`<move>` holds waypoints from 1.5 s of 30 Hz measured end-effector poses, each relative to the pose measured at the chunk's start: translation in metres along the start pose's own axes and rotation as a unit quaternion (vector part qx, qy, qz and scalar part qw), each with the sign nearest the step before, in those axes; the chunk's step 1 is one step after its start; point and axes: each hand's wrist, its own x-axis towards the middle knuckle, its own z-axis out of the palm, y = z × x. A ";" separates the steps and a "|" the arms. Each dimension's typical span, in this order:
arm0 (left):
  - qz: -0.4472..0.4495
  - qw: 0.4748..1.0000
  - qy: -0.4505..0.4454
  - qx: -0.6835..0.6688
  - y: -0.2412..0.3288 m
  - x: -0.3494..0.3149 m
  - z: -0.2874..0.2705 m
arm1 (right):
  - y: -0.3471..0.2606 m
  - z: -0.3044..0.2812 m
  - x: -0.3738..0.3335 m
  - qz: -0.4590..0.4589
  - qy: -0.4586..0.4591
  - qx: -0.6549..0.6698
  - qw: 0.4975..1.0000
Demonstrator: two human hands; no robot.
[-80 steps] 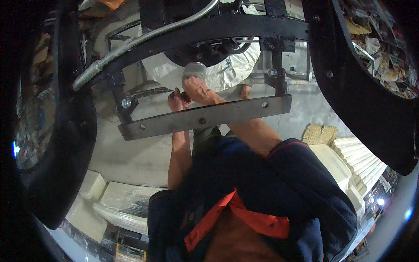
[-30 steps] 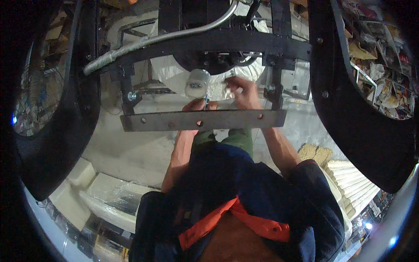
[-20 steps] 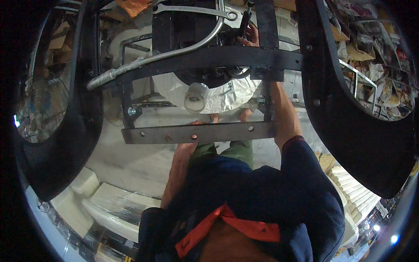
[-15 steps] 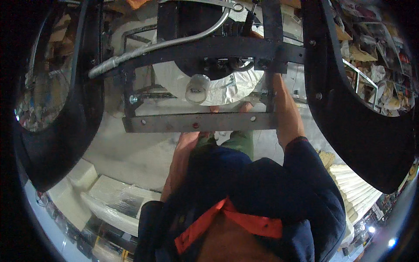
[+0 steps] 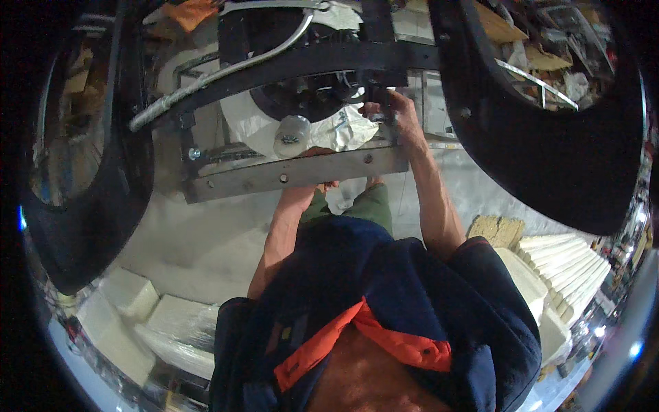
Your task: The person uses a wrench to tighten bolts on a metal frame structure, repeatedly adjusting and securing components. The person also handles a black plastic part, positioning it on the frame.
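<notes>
My right hand (image 5: 401,113) is at the right upright of a black metal frame (image 5: 336,58), its fingers bent and closed around a small part I cannot make out. My left hand (image 5: 301,196) reaches under the grey flat bar (image 5: 247,180) at the frame's near side; the bar covers most of its fingers, and a little skin shows above and below it. Beyond the bar, a clear cup (image 5: 294,126) with small metal pieces in it stands on a crumpled silvery sheet (image 5: 355,130). A dark round part (image 5: 274,101) sits behind the cup.
A silvery tube (image 5: 226,72) slants across the frame, and a wrench (image 5: 264,6) lies at the top. Large curved black panels (image 5: 89,230) flank both sides. Wrapped white foam blocks (image 5: 182,319) are at lower left; ribbed cream pieces (image 5: 563,264) are at lower right.
My right hand has come into sight from behind the frame, lower along the upright. The view has shifted, so the frame appears further left and tilted. My left hand stays by the bar.
</notes>
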 end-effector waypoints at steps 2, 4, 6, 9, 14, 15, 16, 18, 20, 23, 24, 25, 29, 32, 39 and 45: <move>0.062 0.998 -0.024 0.015 -0.001 0.013 0.002 | -0.012 -0.001 -0.016 0.030 0.009 -0.042 0.999; 0.098 0.994 -0.055 0.012 -0.003 0.021 -0.001 | -0.003 -0.005 -0.018 0.030 0.014 0.011 0.999; 0.105 0.991 -0.085 -0.007 0.001 0.025 -0.003 | -0.032 0.006 -0.030 0.047 0.027 0.010 0.999; 0.049 0.998 -0.031 0.034 0.018 0.025 0.020 | -0.020 -0.003 -0.031 0.042 0.032 0.070 0.996; 0.025 0.996 0.013 0.081 -0.002 0.040 0.002 | 0.011 -0.002 -0.025 0.029 -0.015 0.208 0.978; 0.026 0.997 0.009 0.075 -0.001 0.039 0.004 | 0.016 0.001 -0.025 0.003 -0.040 0.247 0.968; 0.028 0.997 0.006 0.068 0.000 0.039 0.005 | 0.021 0.002 -0.023 -0.009 -0.053 0.283 0.958; 0.020 0.997 0.046 0.062 -0.002 0.037 0.011 | 0.023 0.004 -0.023 -0.026 -0.089 0.342 0.935; 0.018 0.996 0.068 0.058 -0.004 0.033 0.015 | 0.020 0.007 -0.026 -0.038 -0.131 0.388 0.911; 0.023 0.994 0.087 0.059 -0.002 0.027 0.032 | 0.026 0.011 -0.028 -0.126 -0.070 0.296 0.944; 0.031 0.991 0.111 0.064 -0.002 0.024 0.035 | 0.026 0.013 -0.029 -0.105 -0.063 0.313 0.942; 0.038 0.988 0.134 0.068 -0.001 0.022 0.036 | 0.026 0.016 -0.029 -0.085 -0.054 0.331 0.938; 0.058 0.991 0.100 0.073 0.002 0.018 0.028 | 0.008 0.014 -0.036 -0.003 -0.074 0.393 0.916; 0.075 0.988 0.100 0.092 0.010 0.014 0.050 | -0.002 0.011 -0.042 0.001 -0.078 0.384 0.920; 0.083 0.956 0.132 0.249 0.009 0.022 0.040 | 0.020 0.019 -0.029 0.006 -0.100 0.411 0.906; 0.096 0.962 0.056 0.250 0.024 0.026 0.036 | 0.013 0.019 -0.037 -0.002 -0.098 0.388 0.917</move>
